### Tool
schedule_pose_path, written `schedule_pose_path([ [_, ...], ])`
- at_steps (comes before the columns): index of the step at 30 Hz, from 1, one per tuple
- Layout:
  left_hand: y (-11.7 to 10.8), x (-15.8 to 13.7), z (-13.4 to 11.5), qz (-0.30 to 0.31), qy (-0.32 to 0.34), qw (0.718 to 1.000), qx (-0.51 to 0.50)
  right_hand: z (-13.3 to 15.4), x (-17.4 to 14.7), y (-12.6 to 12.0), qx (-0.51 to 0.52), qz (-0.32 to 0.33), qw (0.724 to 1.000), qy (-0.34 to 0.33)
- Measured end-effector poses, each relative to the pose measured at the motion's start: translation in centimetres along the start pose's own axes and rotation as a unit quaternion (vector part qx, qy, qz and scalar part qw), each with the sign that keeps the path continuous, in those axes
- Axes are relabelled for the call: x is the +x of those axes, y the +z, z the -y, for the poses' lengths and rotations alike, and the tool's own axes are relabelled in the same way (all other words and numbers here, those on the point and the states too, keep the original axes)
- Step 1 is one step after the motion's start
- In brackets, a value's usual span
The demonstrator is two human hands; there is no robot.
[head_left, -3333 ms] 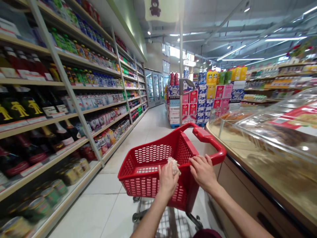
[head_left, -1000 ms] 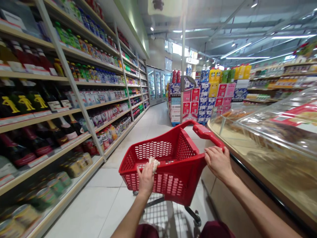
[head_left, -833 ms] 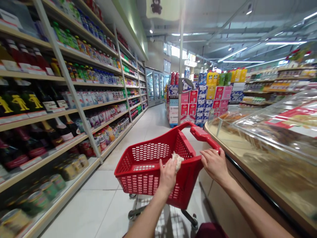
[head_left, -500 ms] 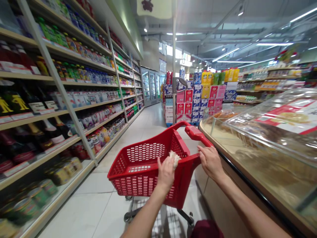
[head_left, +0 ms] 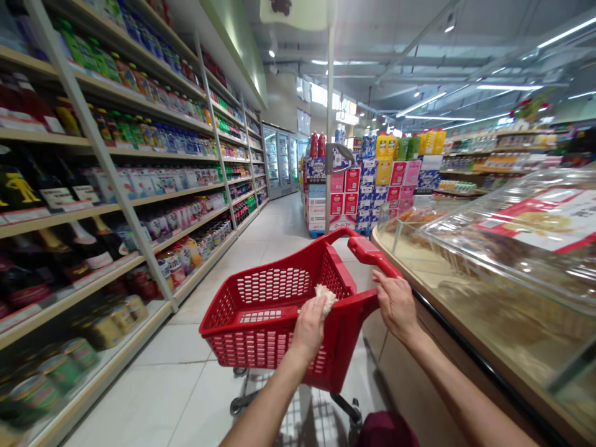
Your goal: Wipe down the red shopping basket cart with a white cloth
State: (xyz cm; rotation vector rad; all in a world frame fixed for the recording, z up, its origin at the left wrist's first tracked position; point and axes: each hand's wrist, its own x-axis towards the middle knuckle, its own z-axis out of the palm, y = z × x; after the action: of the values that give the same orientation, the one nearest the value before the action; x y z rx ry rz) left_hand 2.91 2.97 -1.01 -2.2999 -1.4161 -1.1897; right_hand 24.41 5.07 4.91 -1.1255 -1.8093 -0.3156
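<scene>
A red shopping cart (head_left: 261,344) stands in the aisle in front of me, turned so its basket points left. My left hand (head_left: 308,329) is closed around a crumpled whitish cloth (head_left: 327,300), pressed at the basket's near side rim. Part of the cloth is hidden under the fingers. My right hand (head_left: 395,304) is wrapped around the near end of the cart's red handle (head_left: 370,251). Through the side holes, no goods show inside the basket.
Shelves of bottles and cans (head_left: 153,155) line the left. A glass-edged display counter (head_left: 405,248) with clear plastic food packs (head_left: 521,236) runs close along the right. Stacked drink cartons (head_left: 344,198) and a pole (head_left: 329,112) stand ahead; glass-door fridges (head_left: 279,155) are farther back.
My left hand has shifted slightly left and down along the rim with the cloth, its fingers now closer together. My right hand stays on the handle. The view has moved slightly.
</scene>
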Motion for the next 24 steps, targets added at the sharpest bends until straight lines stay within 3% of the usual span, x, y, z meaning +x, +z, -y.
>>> schedule_pose_path([
  [5,3.0,6.1,-7.4,0.011,0.066,0.998,-0.021,-0.1,0.3,-0.3,0.05,-0.022,0.996,0.067],
  [7,3.9,6.9,-8.5,0.011,0.072,0.997,-0.016,-0.5,0.6,-0.5,0.059,-0.016,0.994,0.09],
  [9,3.8,5.9,-7.2,0.011,0.069,0.997,-0.009,-0.9,0.8,-0.8,0.069,-0.002,0.992,0.103],
  [14,0.5,0.9,-0.3,-0.001,0.008,0.999,0.033,-0.5,1.6,-0.7,0.047,0.009,0.992,0.113],
  [17,0.2,0.7,-0.3,0.006,0.008,0.999,0.038,0.7,1.9,0.1,-0.002,0.022,0.998,0.05],
  [21,1.1,1.9,-1.8,0.022,0.039,0.998,0.043,1.7,1.8,1.4,-0.085,0.096,0.991,-0.029],
  [24,-0.5,-0.2,0.9,0.016,0.034,0.998,0.058,1.2,1.6,1.7,-0.127,0.115,0.984,-0.035],
])
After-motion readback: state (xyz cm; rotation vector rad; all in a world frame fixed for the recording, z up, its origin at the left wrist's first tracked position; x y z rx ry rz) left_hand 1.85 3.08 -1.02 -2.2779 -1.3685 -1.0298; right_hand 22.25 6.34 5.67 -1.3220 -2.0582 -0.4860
